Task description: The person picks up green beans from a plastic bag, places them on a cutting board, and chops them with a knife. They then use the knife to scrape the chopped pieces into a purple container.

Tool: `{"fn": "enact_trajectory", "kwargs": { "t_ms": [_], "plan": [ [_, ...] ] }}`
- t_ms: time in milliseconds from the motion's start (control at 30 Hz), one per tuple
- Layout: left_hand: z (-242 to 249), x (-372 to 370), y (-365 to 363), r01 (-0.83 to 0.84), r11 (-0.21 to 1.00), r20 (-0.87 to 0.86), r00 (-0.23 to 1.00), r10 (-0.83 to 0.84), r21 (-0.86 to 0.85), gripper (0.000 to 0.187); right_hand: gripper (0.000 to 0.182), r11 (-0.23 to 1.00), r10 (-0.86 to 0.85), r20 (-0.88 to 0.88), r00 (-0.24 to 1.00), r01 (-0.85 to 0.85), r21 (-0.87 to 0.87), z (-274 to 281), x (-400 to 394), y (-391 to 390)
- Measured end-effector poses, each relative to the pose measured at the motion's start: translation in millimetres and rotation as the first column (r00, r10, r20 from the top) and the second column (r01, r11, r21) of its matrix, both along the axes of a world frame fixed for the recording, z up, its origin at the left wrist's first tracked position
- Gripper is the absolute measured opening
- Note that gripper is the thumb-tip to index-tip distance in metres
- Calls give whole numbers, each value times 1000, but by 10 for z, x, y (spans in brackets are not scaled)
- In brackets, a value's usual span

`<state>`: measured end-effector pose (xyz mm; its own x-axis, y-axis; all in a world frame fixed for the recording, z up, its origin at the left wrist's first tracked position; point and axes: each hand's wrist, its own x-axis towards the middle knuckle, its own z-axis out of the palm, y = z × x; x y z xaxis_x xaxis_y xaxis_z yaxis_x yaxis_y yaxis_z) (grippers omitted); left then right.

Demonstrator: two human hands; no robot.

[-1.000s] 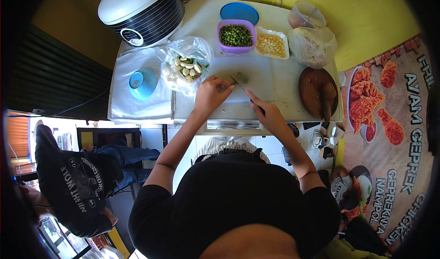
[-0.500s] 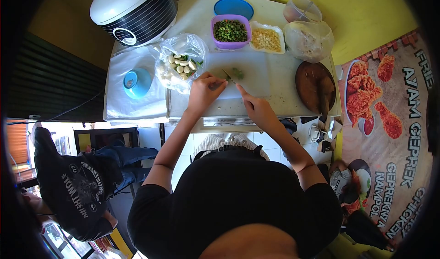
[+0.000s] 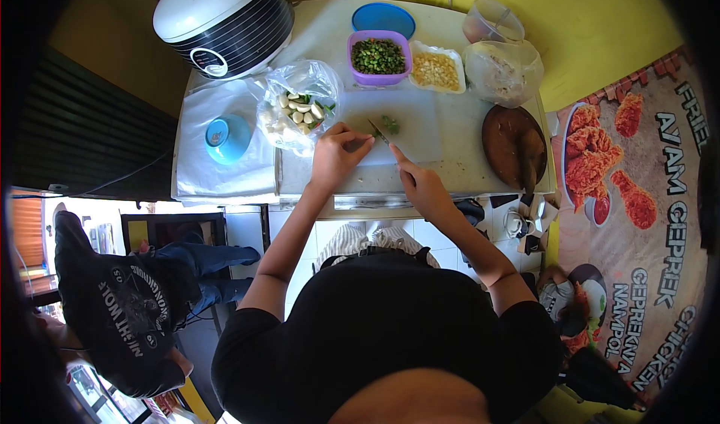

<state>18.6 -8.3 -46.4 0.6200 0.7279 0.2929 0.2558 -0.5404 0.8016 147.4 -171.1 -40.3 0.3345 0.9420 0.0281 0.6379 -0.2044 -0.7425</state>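
Note:
My right hand (image 3: 421, 185) is closed around a small knife (image 3: 379, 131), its index finger stretched along the blade. The blade points away from me over a pale cutting board (image 3: 420, 131). Just left of the knife, my left hand (image 3: 337, 155) pinches something at the fingertips, too small to name. A little heap of chopped green pieces (image 3: 390, 124) lies on the board beyond the blade. Near my left hand is an open plastic bag (image 3: 270, 124) with peeled garlic cloves (image 3: 301, 110) and some green pieces in it.
Behind the board stand a purple tub (image 3: 380, 80) of chopped greens, a white tray (image 3: 448, 88) of pale chopped pieces and a blue lid (image 3: 384, 19). A rice cooker (image 3: 225, 26) and blue bowl (image 3: 226, 139) are left; a stone mortar (image 3: 504, 146) right. Another person (image 3: 120, 304) is at left.
The knife tip has shifted slightly beside the chopped green pieces. Both hands keep nearly the same place, and the whole view has moved a little.

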Motion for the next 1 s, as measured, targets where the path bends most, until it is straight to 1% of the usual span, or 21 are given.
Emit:
{"fn": "enact_trajectory", "kwargs": {
  "t_ms": [133,200,233,300,333,400,433,500,633,700,833,1000],
  "plan": [
    [-10,4,-13,-7,1000,14,1000,7,9,14,54,1000,-7,18,1000,6,16,-96,-30,152],
    [-7,26,-19,-16,1000,13,1000,16,20,13,47,1000,-27,36,999,28,-9,-44,-47,186],
    [-14,34,-23,-36,999,15,999,36,18,13,47,1000,-28,35,999,28,-7,-55,-41,171],
    [-34,34,-30,-58,998,14,998,58,15,14,54,999,16,47,999,-18,41,-93,-20,75],
    [-42,37,-23,-64,998,28,998,64,0,14,54,999,16,45,999,-18,42,-97,-7,27],
    [-53,41,-21,-73,997,45,996,73,-16,14,51,998,23,-88,996,-17,68,-96,36,-53],
    [-57,42,-18,-72,997,55,996,73,-15,14,51,998,24,-87,996,-18,68,-90,57,-59],
    [-50,49,-24,-71,997,68,995,71,-15,14,49,996,7,-155,988,6,85,-63,97,-71],
    [-21,48,-31,-68,998,53,996,69,-12,13,50,996,18,-169,986,-4,86,28,84,-4],
    [-19,46,-34,-71,997,53,996,71,-11,13,50,999,48,-168,985,-44,28,92,75,15],
    [-1,45,-36,-76,997,33,997,76,-13,14,50,998,58,-151,987,-58,9,99,94,19],
    [6,37,-42,-75,997,19,997,75,-30,14,50,998,56,-191,980,-57,0,144,86,6]
  ]
}}
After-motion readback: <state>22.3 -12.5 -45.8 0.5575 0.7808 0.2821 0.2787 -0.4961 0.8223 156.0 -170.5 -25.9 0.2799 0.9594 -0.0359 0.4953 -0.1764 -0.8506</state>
